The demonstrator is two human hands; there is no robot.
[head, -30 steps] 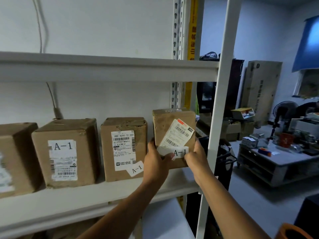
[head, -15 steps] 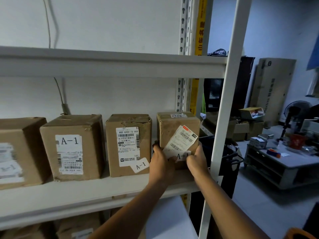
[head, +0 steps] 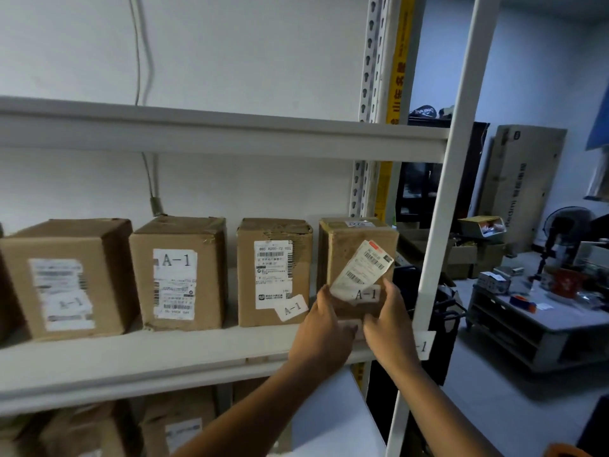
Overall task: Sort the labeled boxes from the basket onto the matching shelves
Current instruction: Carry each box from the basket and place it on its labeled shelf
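In the head view, the middle shelf [head: 197,361] runs across the frame's centre, and four cardboard boxes stand on it in a row. At the right end of that row, just left of the white upright [head: 438,258], sits the A-1 box [head: 357,255]. The left hand [head: 324,331] touches its lower left corner and the right hand [head: 390,324] its lower right, close together with only a narrow gap between them, fingers against the cardboard; whether they clamp it or merely steady it I cannot tell. The box appears to rest on the shelf board, level with its neighbours, the box with the slanted A-1 tag [head: 273,272] and the box with the large A-1 label [head: 178,272]. A shelf tag [head: 423,346] at lower right, partly hidden by the right wrist, ends in "-1", so the match looks right. I judge this placement nearly finished, with only the release left. The basket is not clearly in view, so how many boxes remain is unknown.
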